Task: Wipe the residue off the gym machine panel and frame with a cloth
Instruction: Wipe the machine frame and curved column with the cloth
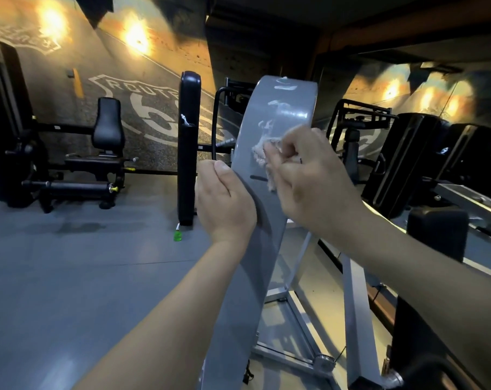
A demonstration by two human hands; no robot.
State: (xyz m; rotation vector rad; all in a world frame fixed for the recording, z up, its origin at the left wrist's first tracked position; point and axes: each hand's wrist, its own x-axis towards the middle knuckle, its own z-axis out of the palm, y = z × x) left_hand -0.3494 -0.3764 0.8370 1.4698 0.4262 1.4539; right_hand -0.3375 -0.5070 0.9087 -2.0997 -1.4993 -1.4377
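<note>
While the left hand (222, 201) steadies the panel (272, 223) from nine o'clock, its fingers and thumb curled round the grey rim, the right hand (309, 175) works the cloth (262, 157) against the panel's face. That hand is closed narrow: fingers bunched over a wad of pale, fluffy cloth, which pokes out at nine o'clock of the knuckles, pressed flat on the grey.

By my reading the step in hand is the panel wipe, and it is early. The residue (279, 104) shows as three white smears climbing toward twelve o'clock from the cloth; the lowest runs down to touch the cloth's top edge, the two above lie apart from it, near the panel's crown. The next move calls for a stroke upward along the curve, with firm pressure and the other hand bracing so the panel does not flex away.

The frame (355, 305), pale bars at five o'clock below the panel, is not yet touched; whether it carries residue I cannot tell. A black pad (188, 164) at ten o'clock bears a small white smear too, and a green bottle (178, 235) stands on the floor (70, 277) beneath it.
</note>
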